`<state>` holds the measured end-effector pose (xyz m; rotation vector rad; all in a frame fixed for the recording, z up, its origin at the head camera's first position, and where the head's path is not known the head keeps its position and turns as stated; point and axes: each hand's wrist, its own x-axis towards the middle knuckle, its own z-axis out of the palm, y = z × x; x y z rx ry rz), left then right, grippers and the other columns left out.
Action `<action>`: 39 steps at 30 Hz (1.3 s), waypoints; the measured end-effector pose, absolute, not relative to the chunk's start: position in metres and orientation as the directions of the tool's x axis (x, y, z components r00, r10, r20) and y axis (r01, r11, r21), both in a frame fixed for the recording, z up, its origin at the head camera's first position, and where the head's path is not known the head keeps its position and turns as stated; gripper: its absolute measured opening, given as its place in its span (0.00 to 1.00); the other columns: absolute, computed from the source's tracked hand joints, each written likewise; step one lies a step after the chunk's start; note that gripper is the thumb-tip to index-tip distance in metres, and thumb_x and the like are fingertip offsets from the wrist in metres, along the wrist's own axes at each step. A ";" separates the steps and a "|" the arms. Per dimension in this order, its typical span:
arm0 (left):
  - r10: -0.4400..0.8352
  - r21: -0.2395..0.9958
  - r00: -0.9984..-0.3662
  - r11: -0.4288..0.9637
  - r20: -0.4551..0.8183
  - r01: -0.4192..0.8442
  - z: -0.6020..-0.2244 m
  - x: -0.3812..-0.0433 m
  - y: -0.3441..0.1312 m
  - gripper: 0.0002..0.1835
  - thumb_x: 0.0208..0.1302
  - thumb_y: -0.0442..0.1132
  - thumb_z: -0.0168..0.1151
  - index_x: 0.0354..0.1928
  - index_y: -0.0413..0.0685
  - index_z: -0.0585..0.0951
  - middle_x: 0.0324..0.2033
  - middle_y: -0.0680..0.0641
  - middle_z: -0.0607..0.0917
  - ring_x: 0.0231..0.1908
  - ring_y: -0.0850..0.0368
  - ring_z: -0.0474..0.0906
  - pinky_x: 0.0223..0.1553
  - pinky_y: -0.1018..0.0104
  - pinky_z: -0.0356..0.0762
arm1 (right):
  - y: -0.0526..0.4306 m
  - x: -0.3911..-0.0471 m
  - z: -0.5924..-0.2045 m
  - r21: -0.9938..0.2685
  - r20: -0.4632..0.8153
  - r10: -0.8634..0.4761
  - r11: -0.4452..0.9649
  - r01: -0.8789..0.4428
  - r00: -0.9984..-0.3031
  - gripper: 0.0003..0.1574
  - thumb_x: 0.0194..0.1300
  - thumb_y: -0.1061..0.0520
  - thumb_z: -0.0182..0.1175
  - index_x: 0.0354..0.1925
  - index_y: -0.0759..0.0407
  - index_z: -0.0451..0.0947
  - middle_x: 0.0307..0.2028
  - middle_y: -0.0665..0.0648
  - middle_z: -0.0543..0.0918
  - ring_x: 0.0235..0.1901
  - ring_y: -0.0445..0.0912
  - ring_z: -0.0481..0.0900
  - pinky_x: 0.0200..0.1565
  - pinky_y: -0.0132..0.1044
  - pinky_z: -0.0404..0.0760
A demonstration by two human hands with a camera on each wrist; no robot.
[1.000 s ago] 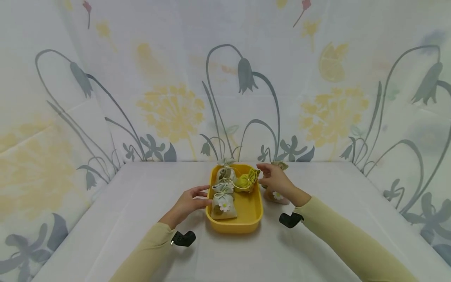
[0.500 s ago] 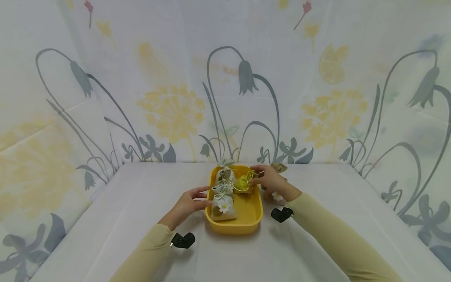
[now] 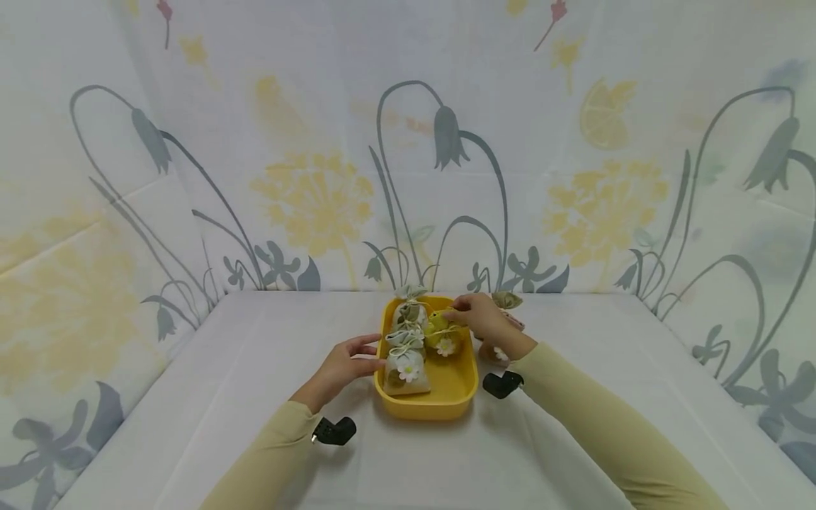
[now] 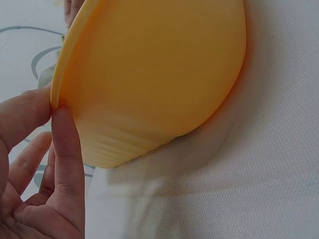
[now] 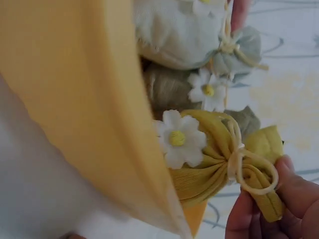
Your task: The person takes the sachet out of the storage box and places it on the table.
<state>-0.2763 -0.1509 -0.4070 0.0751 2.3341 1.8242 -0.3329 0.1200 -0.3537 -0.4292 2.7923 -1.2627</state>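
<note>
A yellow cloth drawstring pouch (image 5: 199, 181) with a white flower and cream cord sits at the right side of the yellow tray (image 3: 421, 411). My right hand (image 3: 489, 324) pinches its gathered top between thumb and fingers, as the right wrist view shows. To its left in the tray lie a pale pouch (image 3: 414, 384) with a white flower and, behind it, another pouch (image 3: 408, 314) with a pale gathered top. My left hand (image 3: 342, 368) holds the tray's left rim, thumb outside and a finger over the edge in the left wrist view (image 4: 56, 94).
Right of the tray, partly hidden behind my right hand, stands a brown-topped pouch (image 3: 508, 300) and a white flower (image 3: 500, 354) shows below. A white cloth (image 3: 255, 340) covers the table, and a flower-printed curtain (image 3: 306, 106) hangs at the back.
My right hand has moved left over the tray and now pinches the yellow pouch's top. The pouch has turned from lying to more upright, its flower facing front. My left hand stays at the rim.
</note>
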 end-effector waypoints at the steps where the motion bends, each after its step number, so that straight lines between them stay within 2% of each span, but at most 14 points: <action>1: 0.148 0.966 -0.983 0.248 -0.109 -0.069 -0.407 -0.276 -0.151 0.31 0.52 0.37 0.70 0.61 0.46 0.73 0.45 0.43 0.78 0.42 0.53 0.78 0.44 0.60 0.79 | 0.119 -0.331 -0.353 -0.753 0.076 -0.269 0.615 -0.232 -0.960 0.15 0.63 0.52 0.61 0.42 0.63 0.80 0.35 0.55 0.82 0.36 0.47 0.78 0.40 0.39 0.80; 14: 0.154 0.967 -0.982 0.244 -0.112 -0.072 -0.407 -0.277 -0.151 0.32 0.52 0.38 0.71 0.61 0.45 0.73 0.46 0.42 0.77 0.42 0.54 0.78 0.44 0.60 0.79 | 0.117 -0.293 -0.327 -0.817 0.213 -0.271 0.478 -0.323 -0.939 0.13 0.65 0.54 0.58 0.41 0.64 0.78 0.33 0.55 0.82 0.32 0.47 0.78 0.39 0.47 0.80; 21: 0.153 0.966 -0.983 0.250 -0.099 -0.058 -0.407 -0.277 -0.151 0.32 0.52 0.39 0.71 0.61 0.45 0.73 0.46 0.42 0.77 0.43 0.53 0.77 0.44 0.60 0.79 | 0.127 -0.266 -0.314 -0.813 0.227 -0.305 0.464 -0.352 -0.925 0.13 0.67 0.55 0.57 0.41 0.64 0.77 0.31 0.54 0.79 0.31 0.49 0.73 0.29 0.35 0.75; 24: 0.153 0.964 -0.983 0.258 -0.101 -0.059 -0.407 -0.276 -0.151 0.32 0.52 0.38 0.71 0.61 0.45 0.73 0.46 0.42 0.77 0.42 0.53 0.78 0.44 0.60 0.79 | 0.134 -0.256 -0.314 -0.804 0.250 -0.335 0.451 -0.388 -0.908 0.12 0.67 0.57 0.56 0.41 0.66 0.77 0.31 0.55 0.78 0.31 0.47 0.73 0.28 0.35 0.76; 29: 0.148 0.962 -0.983 0.263 -0.108 -0.066 -0.407 -0.276 -0.151 0.33 0.52 0.39 0.71 0.61 0.45 0.73 0.46 0.42 0.77 0.40 0.54 0.78 0.45 0.59 0.79 | 0.150 -0.246 -0.320 -0.779 0.289 -0.345 0.458 -0.429 -0.893 0.11 0.67 0.57 0.56 0.40 0.66 0.76 0.30 0.54 0.78 0.31 0.46 0.73 0.31 0.32 0.77; 33: 0.148 0.961 -0.983 0.267 -0.112 -0.070 -0.407 -0.276 -0.151 0.33 0.52 0.39 0.71 0.61 0.45 0.73 0.46 0.43 0.77 0.41 0.53 0.78 0.45 0.59 0.79 | 0.163 -0.243 -0.324 -0.789 0.288 -0.325 0.453 -0.416 -0.901 0.12 0.67 0.56 0.55 0.40 0.65 0.75 0.32 0.54 0.78 0.33 0.45 0.75 0.38 0.33 0.77; 39: 0.150 0.968 -0.983 0.241 -0.104 -0.066 -0.409 -0.276 -0.150 0.32 0.52 0.37 0.71 0.61 0.44 0.73 0.45 0.42 0.77 0.41 0.54 0.78 0.44 0.59 0.79 | 0.183 -0.238 -0.329 -0.802 0.265 -0.276 0.469 -0.370 -0.924 0.15 0.68 0.54 0.54 0.43 0.67 0.75 0.34 0.55 0.79 0.34 0.46 0.75 0.38 0.33 0.78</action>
